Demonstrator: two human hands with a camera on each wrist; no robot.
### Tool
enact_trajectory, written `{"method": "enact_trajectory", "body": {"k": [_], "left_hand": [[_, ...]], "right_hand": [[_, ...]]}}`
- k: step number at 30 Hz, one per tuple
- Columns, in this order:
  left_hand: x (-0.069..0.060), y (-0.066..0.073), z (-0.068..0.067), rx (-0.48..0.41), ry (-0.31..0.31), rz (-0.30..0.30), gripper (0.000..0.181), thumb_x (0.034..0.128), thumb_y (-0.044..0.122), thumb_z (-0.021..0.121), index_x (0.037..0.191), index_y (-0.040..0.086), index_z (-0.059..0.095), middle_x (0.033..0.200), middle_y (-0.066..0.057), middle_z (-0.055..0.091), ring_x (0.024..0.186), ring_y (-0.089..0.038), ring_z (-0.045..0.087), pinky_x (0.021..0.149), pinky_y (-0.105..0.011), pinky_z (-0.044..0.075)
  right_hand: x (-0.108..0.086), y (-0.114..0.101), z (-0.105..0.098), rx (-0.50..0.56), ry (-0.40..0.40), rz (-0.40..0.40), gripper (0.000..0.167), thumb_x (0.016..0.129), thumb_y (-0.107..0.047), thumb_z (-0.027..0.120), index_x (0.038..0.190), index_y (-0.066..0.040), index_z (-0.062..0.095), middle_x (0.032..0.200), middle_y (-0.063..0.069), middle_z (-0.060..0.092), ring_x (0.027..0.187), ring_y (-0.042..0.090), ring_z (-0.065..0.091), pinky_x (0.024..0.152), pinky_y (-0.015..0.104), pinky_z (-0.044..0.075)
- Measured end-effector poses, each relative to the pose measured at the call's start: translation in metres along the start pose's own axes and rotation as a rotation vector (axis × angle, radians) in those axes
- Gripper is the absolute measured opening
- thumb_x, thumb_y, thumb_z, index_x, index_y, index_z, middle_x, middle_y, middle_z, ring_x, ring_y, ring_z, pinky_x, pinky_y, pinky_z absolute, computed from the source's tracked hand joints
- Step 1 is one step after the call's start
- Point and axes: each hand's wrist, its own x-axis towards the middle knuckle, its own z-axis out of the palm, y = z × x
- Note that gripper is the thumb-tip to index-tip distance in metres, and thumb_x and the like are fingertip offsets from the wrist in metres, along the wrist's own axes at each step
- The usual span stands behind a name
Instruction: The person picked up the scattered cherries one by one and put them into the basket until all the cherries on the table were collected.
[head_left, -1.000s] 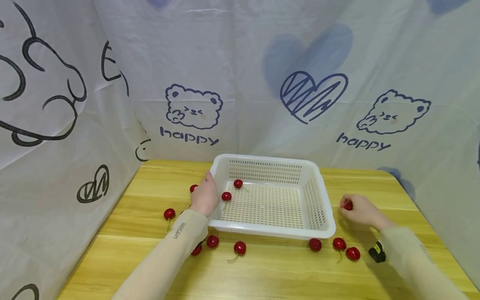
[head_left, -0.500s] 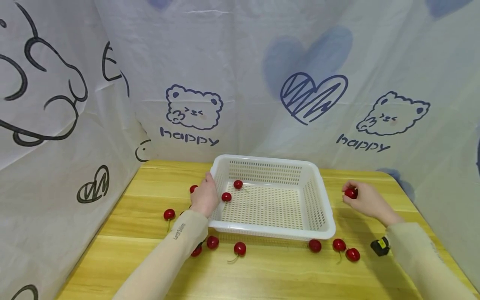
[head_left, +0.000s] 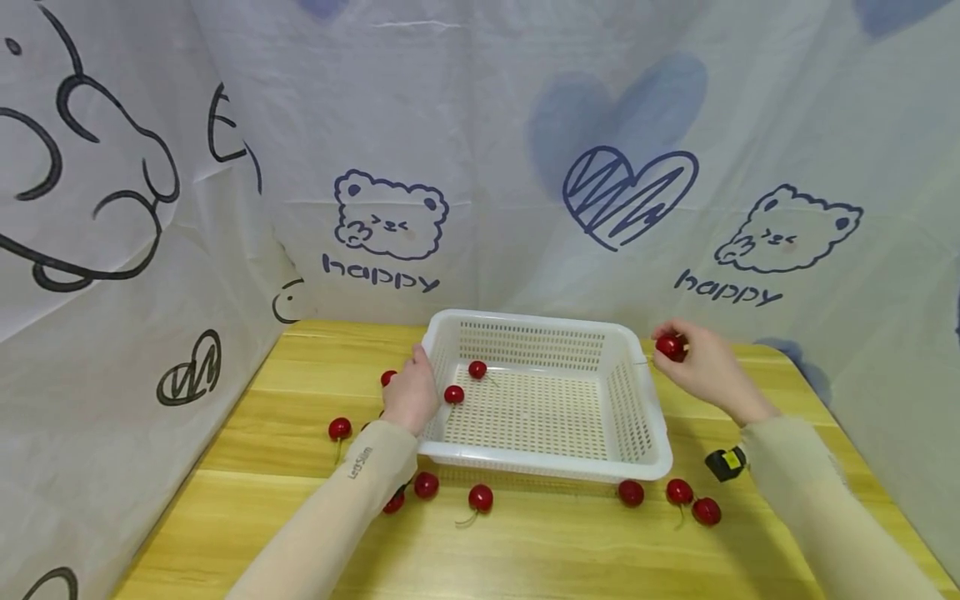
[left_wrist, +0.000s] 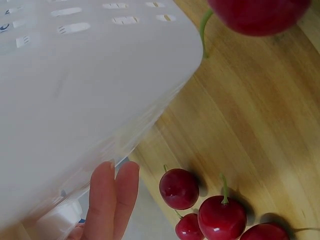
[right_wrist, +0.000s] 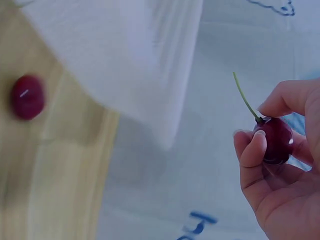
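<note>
In the head view a white perforated plastic basket (head_left: 525, 458) stands on the wooden table, with two red cherries (head_left: 477, 369) inside near its left end. My left hand (head_left: 411, 393) grips the basket's left rim; in the left wrist view two of its fingers (left_wrist: 102, 200) lie along the outer wall, and the thumb is hidden. Just past the basket's right rim, my right hand (head_left: 708, 371) holds a cherry (right_wrist: 274, 141) raised above the table. The right wrist view shows thumb and fingertips pinching that cherry, its green stem sticking up.
Loose cherries lie around the basket: one (head_left: 480, 498) in front, several near its front right corner (head_left: 679, 492), and more on the left (head_left: 340, 429), partly behind my left arm. A printed white cloth (head_left: 510, 167) hangs behind the wooden table (head_left: 525, 550).
My right hand has lifted its cherry off the table and carried it up, away from me, then left toward the basket's far right corner. The left hand and basket have stayed put.
</note>
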Motion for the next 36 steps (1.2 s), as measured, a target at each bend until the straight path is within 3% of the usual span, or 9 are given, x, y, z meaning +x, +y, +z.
{"method": "enact_trajectory", "body": {"k": [10,20,28,36], "left_hand": [[-0.001,0.001,0.000,-0.010,0.002,-0.007,0.073,0.0991,0.009,0.057,0.158,-0.005,0.015,0.134,-0.029,0.056,0.096,-0.039,0.067,0.085,-0.054,0.060],[-0.002,0.004,0.001,-0.016,-0.005,-0.016,0.073,0.0998,0.009,0.057,0.159,-0.003,0.015,0.137,-0.027,0.056,0.095,-0.037,0.066,0.085,-0.053,0.061],[-0.002,0.003,-0.001,-0.010,0.003,-0.016,0.074,0.0990,0.009,0.058,0.158,-0.004,0.016,0.136,-0.027,0.057,0.091,-0.035,0.067,0.082,-0.051,0.062],[-0.001,0.002,0.000,-0.005,0.012,-0.018,0.074,0.0982,0.008,0.058,0.158,-0.004,0.017,0.134,-0.027,0.057,0.093,-0.036,0.067,0.082,-0.051,0.062]], "right_hand": [[0.050,-0.047,0.022,0.162,0.061,-0.030,0.021,0.091,-0.005,0.061,0.111,0.001,0.063,0.106,0.019,0.067,0.089,0.028,0.060,0.071,0.012,0.048],[0.085,-0.079,0.066,0.371,0.158,-0.015,0.024,0.090,-0.002,0.061,0.113,0.003,0.064,0.108,0.021,0.068,0.091,0.027,0.061,0.070,0.011,0.048],[0.095,-0.086,0.108,0.311,-0.024,-0.006,0.028,0.092,-0.007,0.062,0.118,0.001,0.062,0.115,0.020,0.067,0.100,0.030,0.064,0.087,0.041,0.060],[0.095,-0.086,0.143,0.256,-0.162,0.013,0.029,0.090,-0.010,0.064,0.118,-0.002,0.063,0.111,0.014,0.068,0.096,0.024,0.061,0.083,0.033,0.056]]}}
